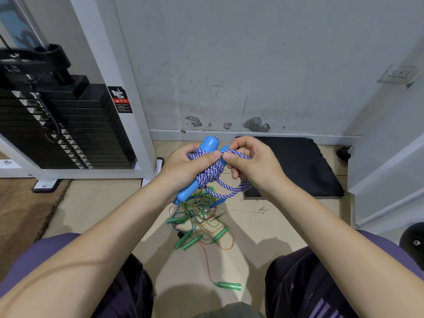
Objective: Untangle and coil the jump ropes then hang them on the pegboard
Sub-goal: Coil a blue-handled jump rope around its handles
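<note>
My left hand (183, 167) has its grip closed around the two blue handles (207, 145) of the braided rope (210, 174), thumb pressed across the purple-and-white turns wound about them. My right hand (252, 164) meets it just beside that thumb, thumb and forefinger pinching one strand of the same rope, the other fingers curled. From under this pinch a loose loop of rope sags down and back toward the left grip. Directly below both grips, on the floor (96, 210), lies a tangle of thin ropes (199, 211) in green, red and blue, with several green handles (191, 241) among them and one green handle (228, 286) lying apart, nearer my knees. Beyond the right grip a black mat (305, 166) lies against the wall; off beyond the left grip stands a weight stack (68, 125).
</note>
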{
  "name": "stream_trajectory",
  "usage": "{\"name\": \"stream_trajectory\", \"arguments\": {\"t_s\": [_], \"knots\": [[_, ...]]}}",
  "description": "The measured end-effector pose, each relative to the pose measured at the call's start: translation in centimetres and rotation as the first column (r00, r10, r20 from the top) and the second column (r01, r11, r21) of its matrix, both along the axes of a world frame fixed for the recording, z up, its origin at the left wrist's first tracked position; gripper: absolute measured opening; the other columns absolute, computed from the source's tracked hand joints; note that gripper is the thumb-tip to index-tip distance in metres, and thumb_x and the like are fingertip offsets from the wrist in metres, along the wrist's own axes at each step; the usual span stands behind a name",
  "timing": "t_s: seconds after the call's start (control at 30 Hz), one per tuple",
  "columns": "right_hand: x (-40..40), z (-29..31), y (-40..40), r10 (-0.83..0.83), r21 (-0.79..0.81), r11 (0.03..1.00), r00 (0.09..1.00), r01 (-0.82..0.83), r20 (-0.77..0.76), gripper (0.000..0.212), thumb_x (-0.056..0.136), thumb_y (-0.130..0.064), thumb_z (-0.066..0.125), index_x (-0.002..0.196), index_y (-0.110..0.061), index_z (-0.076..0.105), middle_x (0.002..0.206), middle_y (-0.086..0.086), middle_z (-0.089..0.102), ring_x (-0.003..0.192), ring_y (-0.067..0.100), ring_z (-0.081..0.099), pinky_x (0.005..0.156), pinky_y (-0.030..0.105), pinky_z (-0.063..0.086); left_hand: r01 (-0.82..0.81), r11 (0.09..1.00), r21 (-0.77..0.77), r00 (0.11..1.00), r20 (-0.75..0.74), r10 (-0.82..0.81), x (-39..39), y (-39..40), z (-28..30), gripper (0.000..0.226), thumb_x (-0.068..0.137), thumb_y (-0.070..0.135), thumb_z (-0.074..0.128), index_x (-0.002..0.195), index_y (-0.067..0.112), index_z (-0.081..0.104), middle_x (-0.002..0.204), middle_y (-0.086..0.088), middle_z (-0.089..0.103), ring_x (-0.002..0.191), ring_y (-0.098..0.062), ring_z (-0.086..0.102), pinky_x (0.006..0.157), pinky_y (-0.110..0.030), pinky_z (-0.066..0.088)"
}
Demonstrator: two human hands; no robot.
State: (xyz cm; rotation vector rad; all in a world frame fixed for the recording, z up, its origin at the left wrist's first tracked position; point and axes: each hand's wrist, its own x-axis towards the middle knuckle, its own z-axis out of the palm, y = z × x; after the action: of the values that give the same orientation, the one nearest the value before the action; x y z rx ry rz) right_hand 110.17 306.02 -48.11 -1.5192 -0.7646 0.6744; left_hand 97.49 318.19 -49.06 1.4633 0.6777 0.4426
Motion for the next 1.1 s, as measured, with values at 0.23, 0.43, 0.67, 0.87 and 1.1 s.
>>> {"name": "stream_trajectory", "arguments": {"t_s": [0.23, 0.43, 0.67, 0.87, 1.1], "knots": [[-0.2, 0.1, -0.1, -0.004, -0.012, 1.000, 0.999, 0.004, -0.039, 0.021, 0.084, 0.004, 0.069, 0.091, -0.010, 0.055, 0.060, 0.007, 0.053, 0.042, 0.015, 0.045, 0.045, 0.021, 0.035, 0.007, 0.999, 0.037, 1.000, -0.009, -0.006, 0.0, 0.0, -0.2, 0.048, 0.067, 0.045, 0.077, 0.104, 0.016, 0.069, 0.089, -0.012, 0.075, 0.069, -0.020, 0.069, 0.056, -0.028, 0.050], [-0.1, 0.0, -0.1, -0.112, 0.022, 0.994, 0.937, 0.110, 0.331, 0.018, 0.086, -0.015, 0.073, 0.085, -0.016, 0.056, 0.061, 0.007, 0.060, 0.044, 0.019, 0.047, 0.048, 0.029, 0.039, 0.038, 0.998, -0.058, 0.999, 0.027, -0.037, 0.1, -0.1, 0.1, 0.054, 0.070, 0.042, 0.082, 0.106, 0.005, 0.066, 0.083, -0.015, 0.070, 0.065, -0.023, 0.065, 0.051, -0.026, 0.049], [-0.1, -0.3, -0.2, -0.118, 0.031, 0.991, 0.747, 0.129, 0.655, 0.019, 0.086, -0.024, 0.073, 0.090, -0.013, 0.058, 0.060, 0.002, 0.051, 0.055, 0.015, 0.041, 0.055, 0.025, 0.037, 0.088, 0.988, -0.126, 0.996, 0.019, -0.086, -0.1, -0.1, 0.4, 0.045, 0.075, 0.040, 0.074, 0.104, 0.006, 0.066, 0.078, -0.013, 0.068, 0.057, -0.022, 0.063, 0.048, -0.027, 0.047], [0.3, -0.8, -0.2, -0.028, -0.076, 0.991, 0.720, 0.112, 0.694, 0.014, 0.088, -0.020, 0.068, 0.091, -0.020, 0.054, 0.062, 0.007, 0.059, 0.055, 0.026, 0.054, 0.056, 0.041, 0.048, 0.043, 0.997, -0.070, 0.998, -0.033, -0.045, -0.2, 0.3, 0.1, 0.044, 0.072, 0.042, 0.080, 0.102, 0.011, 0.068, 0.082, -0.012, 0.074, 0.065, -0.023, 0.068, 0.052, -0.026, 0.050], [1.0, 0.2, -0.2, -0.004, -0.041, 0.999, 0.966, 0.015, 0.258, 0.011, 0.088, -0.013, 0.072, 0.079, -0.019, 0.069, 0.068, 0.014, 0.068, 0.058, 0.022, 0.063, 0.062, 0.038, 0.050, 0.028, 0.998, 0.058, 0.998, -0.060, -0.024, -0.3, 0.5, 0.0, 0.045, 0.069, 0.042, 0.081, 0.104, 0.015, 0.069, 0.093, -0.015, 0.075, 0.086, -0.035, 0.073, 0.077, -0.048, 0.058]]}}
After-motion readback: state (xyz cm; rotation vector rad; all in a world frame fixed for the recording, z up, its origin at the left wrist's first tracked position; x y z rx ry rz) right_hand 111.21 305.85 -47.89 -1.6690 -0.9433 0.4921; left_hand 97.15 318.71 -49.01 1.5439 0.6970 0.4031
